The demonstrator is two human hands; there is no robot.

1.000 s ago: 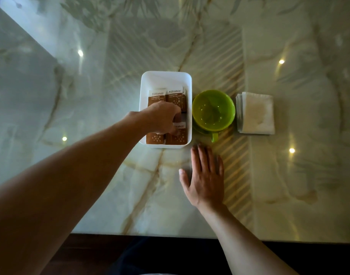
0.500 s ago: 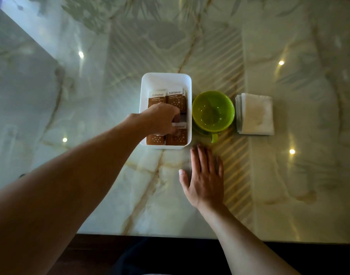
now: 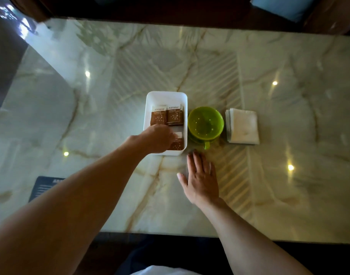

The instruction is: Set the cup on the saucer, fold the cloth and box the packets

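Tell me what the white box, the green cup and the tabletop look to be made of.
White box: probably plastic, with thin smooth walls and rounded corners. Green cup: glossy and evenly coloured, either plastic or glazed ceramic; the look leaves it open. Tabletop: polished marble or a marble-look slab, with brown veins and mirror-like reflections of lights.

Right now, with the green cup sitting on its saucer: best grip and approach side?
Take the green cup by its handle, coming from the near side. The handle sticks out toward the person, below the rim, and that side is bare table. The white box crowds the cup's left and the folded cloth its right. The flat right hand is likely best placed.
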